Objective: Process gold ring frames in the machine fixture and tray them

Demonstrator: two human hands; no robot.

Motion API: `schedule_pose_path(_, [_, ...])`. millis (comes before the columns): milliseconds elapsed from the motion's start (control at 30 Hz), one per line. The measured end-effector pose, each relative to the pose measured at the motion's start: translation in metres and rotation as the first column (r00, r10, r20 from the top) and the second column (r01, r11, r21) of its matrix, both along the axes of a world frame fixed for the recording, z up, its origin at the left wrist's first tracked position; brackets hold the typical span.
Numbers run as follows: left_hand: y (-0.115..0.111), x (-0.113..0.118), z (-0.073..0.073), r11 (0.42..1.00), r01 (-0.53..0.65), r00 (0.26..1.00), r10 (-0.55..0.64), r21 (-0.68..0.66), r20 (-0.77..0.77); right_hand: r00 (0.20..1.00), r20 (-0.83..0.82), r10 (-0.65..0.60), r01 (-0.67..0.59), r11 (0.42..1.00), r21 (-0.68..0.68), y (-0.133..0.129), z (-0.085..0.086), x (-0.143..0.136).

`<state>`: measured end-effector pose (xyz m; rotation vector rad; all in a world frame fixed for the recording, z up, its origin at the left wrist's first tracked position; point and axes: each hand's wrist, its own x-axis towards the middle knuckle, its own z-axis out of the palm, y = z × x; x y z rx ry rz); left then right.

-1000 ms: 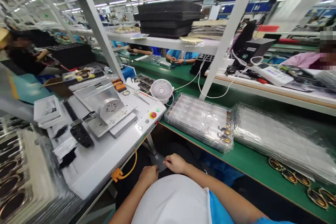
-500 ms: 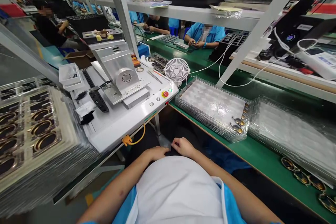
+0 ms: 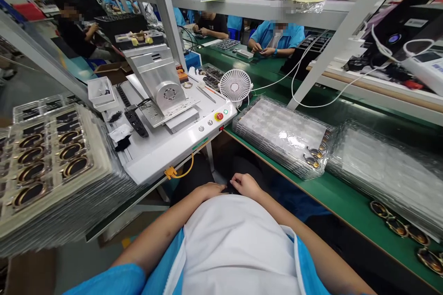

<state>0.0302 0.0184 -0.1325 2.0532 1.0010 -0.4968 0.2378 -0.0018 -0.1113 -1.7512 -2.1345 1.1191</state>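
**Our left hand point(image 3: 211, 190) has uncurled over the past second, and our view has tipped further down**

The left hand's fingers now lie straight toward our right hand point(image 3: 245, 184), and more of the filled tray stack point(image 3: 93, 196) has come into sight at the left. Both hands rest over our dark trousers point(image 3: 199, 176), nearly fingertip to fingertip. The left grip lies flat, with nothing seen in it. The right grip is loosely curled; we cannot tell whether its thumb and finger meet. Nearest is the orange plug point(image 3: 170, 173), at the front edge of the white surface point(image 3: 148, 161), ahead of the left hand and apart from it.

To rest well, we judge, we should keep our wrists loose, our forearms tucked in and our fingers clear of the yellow cable point(image 3: 191, 163).

We count one plug, one fan point(image 3: 234, 86), one red button point(image 3: 219, 116), one green button point(image 3: 225, 111) and two metal buttons point(image 3: 201, 128). The green surface point(image 3: 335, 195) bears two clear tray stacks point(image 3: 277, 122) and at least four loose gold-rimmed pieces point(image 3: 396, 227); the frame cuts off the rest.
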Motion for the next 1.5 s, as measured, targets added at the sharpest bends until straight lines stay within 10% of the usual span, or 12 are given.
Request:
schedule_pose_path(767, [0.005,-0.006,-0.011,0.998,-0.068,0.988,0.067,-0.007,-0.14,0.983,-0.181,-0.029,0.023,0.999,-0.036,0.025,-0.019,-0.004])
schedule_pose_path(1100, [-0.008,0.0,0.032,0.967,-0.253,0.966,0.254,0.036,-0.039,0.989,-0.143,0.027,-0.034,0.998,-0.052,0.03,-0.034,-0.001])
schedule_pose_path(1267, [-0.021,-0.016,0.085,0.938,-0.336,0.941,0.331,0.088,0.073,0.991,-0.124,0.056,-0.072,0.989,-0.128,0.037,-0.051,-0.002])
schedule_pose_path(1400, [-0.055,-0.069,0.184,0.87,-0.455,0.842,0.35,0.192,0.41,0.988,-0.104,0.112,-0.125,0.984,-0.128,0.043,-0.06,-0.007])
schedule_pose_path(1467, [-0.065,-0.116,0.24,0.734,-0.602,0.711,0.315,0.313,0.628,0.985,-0.09,0.149,-0.161,0.977,-0.142,0.048,-0.059,-0.013])
schedule_pose_path(1500, [-0.066,-0.142,0.266,0.55,-0.724,0.662,0.381,0.418,0.645,0.982,-0.078,0.175,-0.185,0.97,-0.161,0.052,-0.058,-0.016])
